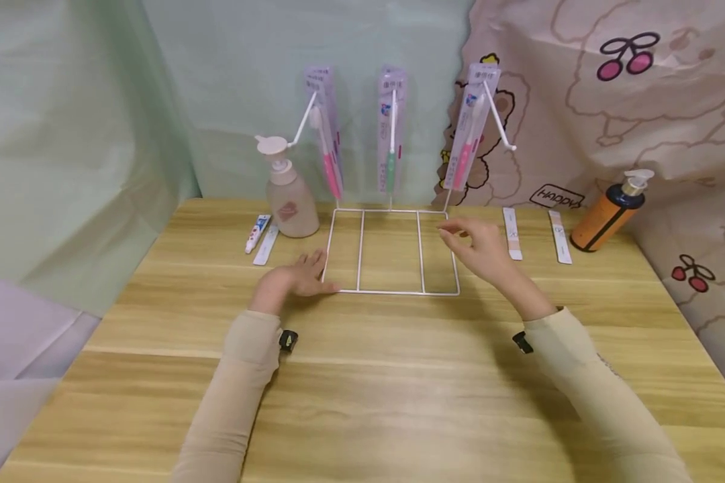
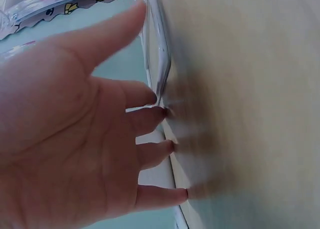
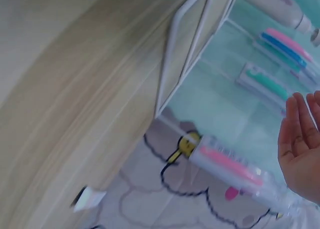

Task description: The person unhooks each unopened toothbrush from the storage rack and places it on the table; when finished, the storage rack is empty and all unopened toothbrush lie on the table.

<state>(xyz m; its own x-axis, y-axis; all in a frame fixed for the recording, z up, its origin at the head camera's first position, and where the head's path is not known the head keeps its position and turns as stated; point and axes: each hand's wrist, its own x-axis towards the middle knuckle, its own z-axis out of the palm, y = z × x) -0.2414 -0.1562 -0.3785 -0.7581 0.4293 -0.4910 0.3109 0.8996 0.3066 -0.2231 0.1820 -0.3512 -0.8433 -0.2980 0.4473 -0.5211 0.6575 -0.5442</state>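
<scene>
A white wire rack point(image 1: 390, 292) stands on the table, packaged toothbrushes hanging from its three arms. The left package point(image 1: 328, 161) shows a pink handle, the middle one point(image 1: 391, 134) a green handle, the right one point(image 1: 468, 144) a pink handle. My left hand point(image 1: 302, 275) rests at the front left corner of the rack's base, fingers spread and fingertips down at the tabletop in the left wrist view. Over the right side of the base hovers my right hand point(image 1: 477, 248), fingers loosely bent with nothing in them, below the right package.
Left of the rack stand a pale pump bottle point(image 1: 293, 204), a small toothpaste tube point(image 1: 257, 233) and a white strip packet point(image 1: 266, 244). To the right lie two strip packets point(image 1: 511, 233) point(image 1: 560, 237), with an orange pump bottle point(image 1: 607, 218) beyond. Cloth hangs behind the table.
</scene>
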